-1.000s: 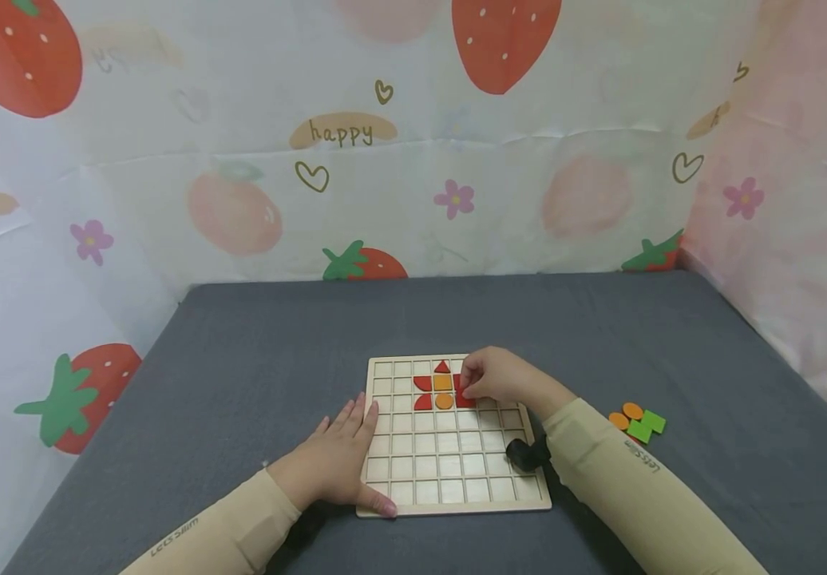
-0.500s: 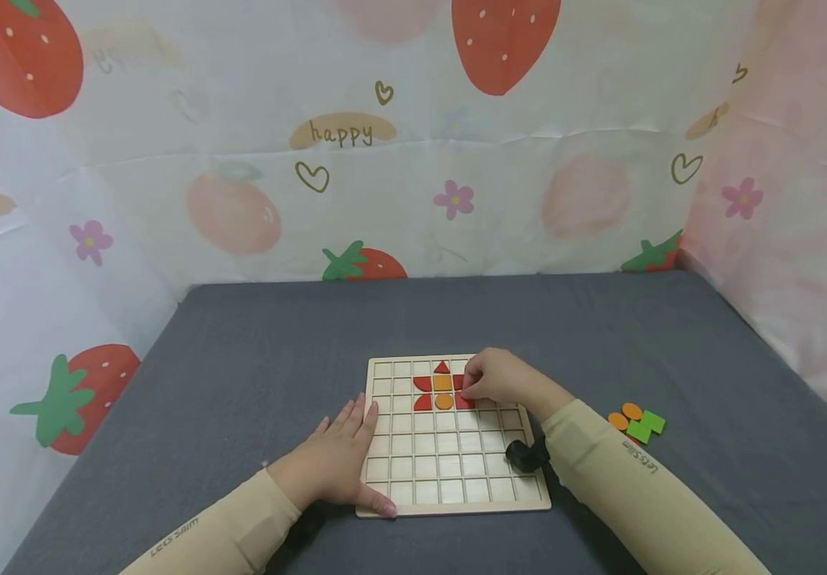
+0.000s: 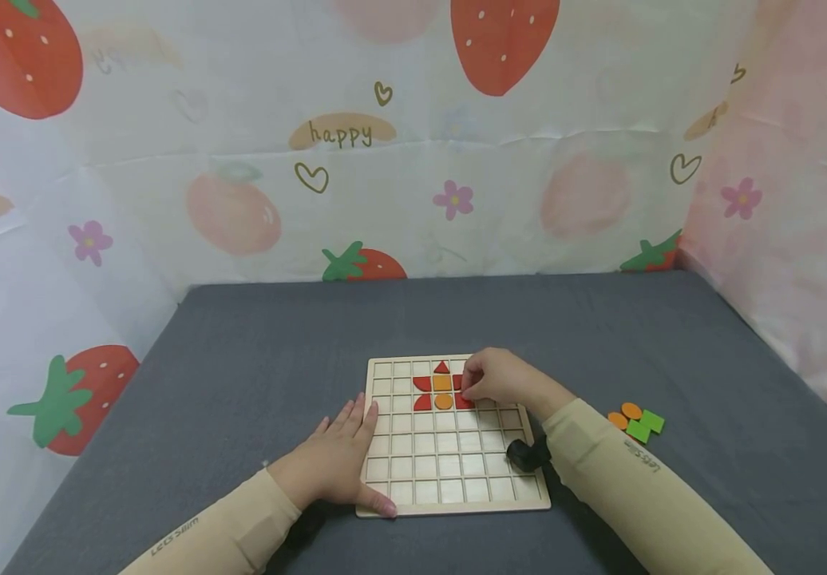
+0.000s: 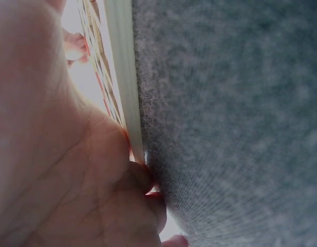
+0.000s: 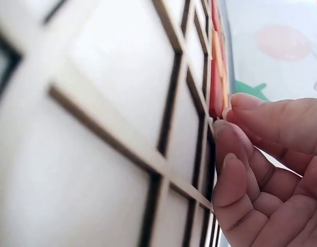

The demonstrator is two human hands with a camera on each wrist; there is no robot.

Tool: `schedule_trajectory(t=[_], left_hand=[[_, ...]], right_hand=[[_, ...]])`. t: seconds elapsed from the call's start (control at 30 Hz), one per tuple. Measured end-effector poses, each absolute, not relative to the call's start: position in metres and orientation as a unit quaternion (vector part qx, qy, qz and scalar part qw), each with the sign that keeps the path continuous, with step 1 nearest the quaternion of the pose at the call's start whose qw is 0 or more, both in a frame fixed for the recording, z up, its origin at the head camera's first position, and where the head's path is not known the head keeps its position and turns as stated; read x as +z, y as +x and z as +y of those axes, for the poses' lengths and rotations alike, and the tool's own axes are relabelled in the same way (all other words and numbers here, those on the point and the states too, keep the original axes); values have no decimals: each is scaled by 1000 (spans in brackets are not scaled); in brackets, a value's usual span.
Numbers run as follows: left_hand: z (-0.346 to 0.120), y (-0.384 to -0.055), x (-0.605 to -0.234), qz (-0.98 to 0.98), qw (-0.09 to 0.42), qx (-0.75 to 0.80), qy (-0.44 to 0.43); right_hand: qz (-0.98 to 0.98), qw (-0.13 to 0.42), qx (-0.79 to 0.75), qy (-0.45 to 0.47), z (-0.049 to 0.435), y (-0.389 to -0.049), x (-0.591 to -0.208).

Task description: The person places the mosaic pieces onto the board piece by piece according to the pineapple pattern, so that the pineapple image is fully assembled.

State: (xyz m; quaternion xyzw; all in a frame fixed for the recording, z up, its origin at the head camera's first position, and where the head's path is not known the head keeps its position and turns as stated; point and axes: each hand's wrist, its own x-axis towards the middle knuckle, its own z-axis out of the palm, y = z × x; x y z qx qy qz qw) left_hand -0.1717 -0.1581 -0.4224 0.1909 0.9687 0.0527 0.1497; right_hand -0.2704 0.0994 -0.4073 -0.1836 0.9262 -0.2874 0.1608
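A pale wooden grid board (image 3: 424, 467) lies on the dark grey cloth. My left hand (image 3: 330, 459) rests along its left edge, fingers straight and thumb over the near corner. Near the board's far side, my right hand (image 3: 503, 377) has its fingers curled, with thumb and index tips pinching at a red tile (image 3: 464, 401); part of that tile is hidden. Around it sit an orange circle (image 3: 444, 402), an orange square (image 3: 442, 382), a red triangle (image 3: 441, 367) and red curved-edged tiles (image 3: 423, 383) to the left. The right wrist view shows fingertips (image 5: 235, 105) against the red edge.
Loose orange discs (image 3: 631, 410) and green squares (image 3: 652, 422) lie right of the board, beside the right sleeve. A black wrist-worn device (image 3: 526, 456) hangs over the board's right edge. A printed fabric wall (image 3: 500, 239) stands behind the table.
The right fingertips shift very slightly at the red tile, and a bit more of the red beside them shows. The left hand and board stay still.
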Motion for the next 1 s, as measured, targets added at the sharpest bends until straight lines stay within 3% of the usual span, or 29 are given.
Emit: schedule_trajectory(t=[0.37, 1.0], left_hand=[[-157, -171, -421, 968, 153, 52, 190], [-157, -170, -420, 968, 155, 50, 190]], right_hand=[[908, 174, -349, -155, 128, -269, -391], [916, 191, -321, -148, 222, -257, -370]])
